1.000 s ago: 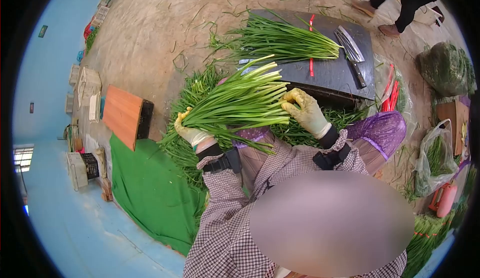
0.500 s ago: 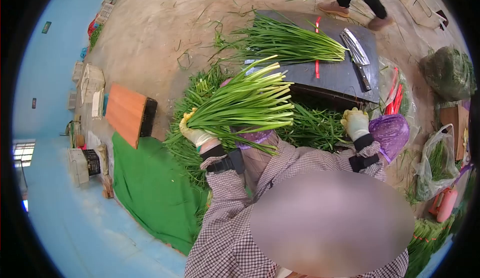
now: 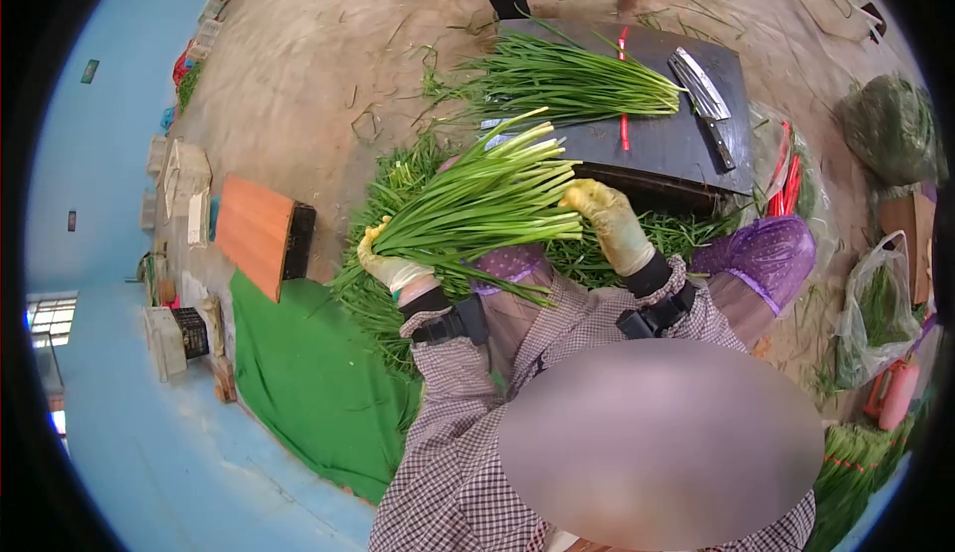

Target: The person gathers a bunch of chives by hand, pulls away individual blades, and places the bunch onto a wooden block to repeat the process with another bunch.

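While tight in the grip of the left hand point(image 3: 390, 266), chive bunch point(image 3: 477, 204), right hand point(image 3: 609, 224) back, curled over its ends.

Trodden earth floor point(image 3: 298, 45) ahead of the left hand point(image 3: 390, 259), littered with green scraps. Left of that hand, an orange box point(image 3: 254, 234) and a green cloth point(image 3: 308, 383); farther left, pale crates point(image 3: 184, 179) along a blue wall point(image 3: 90, 154), with a bright window point(image 3: 45, 318) low down. Just beyond the right hand point(image 3: 612, 224), a low dark table point(image 3: 667, 149). Even daylight throughout.
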Tool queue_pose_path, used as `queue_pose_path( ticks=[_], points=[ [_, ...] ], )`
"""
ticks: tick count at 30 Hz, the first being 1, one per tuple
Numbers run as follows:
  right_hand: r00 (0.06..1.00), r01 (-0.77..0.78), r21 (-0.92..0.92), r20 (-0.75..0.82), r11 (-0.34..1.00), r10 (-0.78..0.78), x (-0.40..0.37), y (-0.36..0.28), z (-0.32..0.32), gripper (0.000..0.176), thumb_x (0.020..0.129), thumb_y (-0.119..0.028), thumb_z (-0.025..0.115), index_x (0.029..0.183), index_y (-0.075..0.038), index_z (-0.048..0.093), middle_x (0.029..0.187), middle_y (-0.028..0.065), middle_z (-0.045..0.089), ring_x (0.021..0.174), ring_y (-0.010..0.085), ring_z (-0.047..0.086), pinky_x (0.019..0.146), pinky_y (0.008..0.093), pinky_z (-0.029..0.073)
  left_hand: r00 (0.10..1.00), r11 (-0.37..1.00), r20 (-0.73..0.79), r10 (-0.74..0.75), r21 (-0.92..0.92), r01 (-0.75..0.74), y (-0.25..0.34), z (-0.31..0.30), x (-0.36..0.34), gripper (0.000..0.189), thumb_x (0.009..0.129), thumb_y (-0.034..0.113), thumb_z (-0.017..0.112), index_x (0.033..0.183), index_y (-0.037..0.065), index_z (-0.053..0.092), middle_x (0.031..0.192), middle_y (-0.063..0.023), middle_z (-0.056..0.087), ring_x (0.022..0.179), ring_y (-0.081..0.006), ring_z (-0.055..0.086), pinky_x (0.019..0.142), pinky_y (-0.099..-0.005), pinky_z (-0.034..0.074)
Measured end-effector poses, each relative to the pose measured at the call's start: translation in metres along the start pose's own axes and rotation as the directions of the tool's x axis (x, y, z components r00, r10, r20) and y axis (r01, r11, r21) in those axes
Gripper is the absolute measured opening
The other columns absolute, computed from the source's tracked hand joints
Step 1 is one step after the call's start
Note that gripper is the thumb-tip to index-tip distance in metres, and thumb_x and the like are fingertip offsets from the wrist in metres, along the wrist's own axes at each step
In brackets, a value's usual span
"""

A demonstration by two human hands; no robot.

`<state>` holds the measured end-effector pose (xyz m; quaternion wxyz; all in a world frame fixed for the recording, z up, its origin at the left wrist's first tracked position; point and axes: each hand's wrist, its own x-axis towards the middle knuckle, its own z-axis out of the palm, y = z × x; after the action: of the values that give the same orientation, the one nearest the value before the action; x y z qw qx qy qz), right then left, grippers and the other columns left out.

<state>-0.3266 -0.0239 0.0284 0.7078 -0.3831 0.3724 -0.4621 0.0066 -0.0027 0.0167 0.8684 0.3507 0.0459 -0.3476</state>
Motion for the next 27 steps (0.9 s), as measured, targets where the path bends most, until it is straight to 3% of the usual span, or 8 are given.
queue_pose_path(
  ticks=[4, 6, 7, 8, 12, 16, 21, 27],
  points=[
    [0.975, 0.224, 0.374, -0.096, 0.900, -0.203, -0.008, -0.027, -0.047, 0.025, 0.104, -0.022, 0.055, 0.098, -0.001, 0.068, 0.104, 0.0062, 0.068, 0.097, 0.0179, 0.066, 0.094, 0.0326, 0.050, 0.999, 0.999, -0.002, -0.037, 0.034, 0.037, 0.002, -0.009, 0.007, 0.013, 0.083, 0.022, 0.062, 0.085, 0.009, 0.062, 0.089, -0.0105, 0.069, 0.091, -0.0273, 0.066, 0.087, -0.0456, 0.057],
    [0.968, 0.150, -0.030, -0.201, 0.988, -0.153, -0.021, -0.026, -0.100, 0.025, 0.101, -0.026, 0.058, 0.096, -0.003, 0.068, 0.107, 0.0078, 0.070, 0.101, 0.0236, 0.068, 0.099, 0.0398, 0.050, 0.997, 0.997, 0.019, -0.072, 0.023, 0.072, 0.002, -0.023, 0.020, 0.014, 0.082, 0.022, 0.062, 0.085, 0.009, 0.063, 0.089, -0.0104, 0.069, 0.090, -0.0274, 0.066, 0.087, -0.0457, 0.056],
    [0.988, -0.091, -0.729, -0.149, 0.678, -0.028, -0.024, -0.017, -0.132, 0.025, 0.100, -0.027, 0.060, 0.101, -0.003, 0.068, 0.109, 0.0098, 0.070, 0.102, 0.0265, 0.068, 0.100, 0.0406, 0.050, 0.997, 0.996, -0.032, -0.072, 0.057, 0.074, 0.001, -0.017, 0.015, 0.018, 0.085, 0.028, 0.058, 0.085, 0.011, 0.063, 0.091, -0.0075, 0.068, 0.086, -0.0283, 0.064, 0.083, -0.0441, 0.054],
    [0.976, -0.190, -0.979, -0.197, -0.077, 0.096, -0.026, -0.008, -0.150, 0.027, 0.098, -0.028, 0.062, 0.107, -0.004, 0.068, 0.112, 0.0117, 0.070, 0.102, 0.0294, 0.068, 0.101, 0.0415, 0.050, 0.996, 0.994, -0.038, -0.084, 0.060, 0.087, 0.001, -0.019, 0.015, 0.018, 0.085, 0.028, 0.058, 0.085, 0.010, 0.062, 0.091, -0.0076, 0.068, 0.086, -0.0284, 0.064, 0.083, -0.0446, 0.054],
    [0.936, 0.340, -0.871, 0.276, 0.354, -0.221, -0.045, -0.022, -0.075, 0.037, 0.092, -0.027, 0.070, 0.120, -0.003, 0.065, 0.112, 0.0128, 0.070, 0.103, 0.0302, 0.068, 0.096, 0.0355, 0.052, 0.995, 0.992, -0.052, -0.084, 0.087, 0.088, -0.004, -0.021, 0.019, 0.025, 0.089, 0.033, 0.054, 0.088, 0.010, 0.062, 0.092, -0.0090, 0.067, 0.087, -0.0293, 0.063, 0.083, -0.0468, 0.053],
    [0.966, 0.102, -0.251, 0.256, 0.963, -0.035, -0.020, -0.003, -0.006, 0.034, 0.092, -0.011, 0.073, 0.122, -0.001, 0.062, 0.115, 0.0071, 0.069, 0.106, 0.0166, 0.065, 0.097, 0.0320, 0.051, 0.995, 0.984, -0.013, -0.102, 0.143, 0.103, -0.002, -0.025, 0.027, 0.029, 0.090, 0.038, 0.053, 0.092, 0.010, 0.062, 0.096, -0.0108, 0.067, 0.089, -0.0307, 0.063, 0.085, -0.0476, 0.053],
    [0.987, 0.142, 0.041, 0.068, 0.989, -0.145, 0.000, 0.017, 0.014, 0.031, 0.094, -0.001, 0.067, 0.124, 0.002, 0.060, 0.116, 0.0047, 0.069, 0.105, 0.0122, 0.063, 0.097, 0.0283, 0.050, 0.997, 0.978, -0.010, -0.077, 0.192, 0.077, 0.000, -0.021, 0.025, 0.031, 0.090, 0.039, 0.053, 0.094, 0.010, 0.061, 0.100, -0.0123, 0.067, 0.092, -0.0314, 0.063, 0.087, -0.0483, 0.053],
    [0.981, -0.144, 0.100, 0.142, 0.985, 0.129, -0.012, -0.006, 0.015, 0.028, 0.095, -0.005, 0.065, 0.122, 0.002, 0.063, 0.116, 0.0048, 0.069, 0.108, 0.0129, 0.062, 0.098, 0.0280, 0.049, 0.997, 0.972, -0.044, -0.057, 0.228, 0.065, -0.001, -0.015, 0.014, 0.028, 0.090, 0.037, 0.054, 0.093, 0.010, 0.061, 0.100, -0.0119, 0.067, 0.092, -0.0309, 0.064, 0.087, -0.0489, 0.053]
  ],
)
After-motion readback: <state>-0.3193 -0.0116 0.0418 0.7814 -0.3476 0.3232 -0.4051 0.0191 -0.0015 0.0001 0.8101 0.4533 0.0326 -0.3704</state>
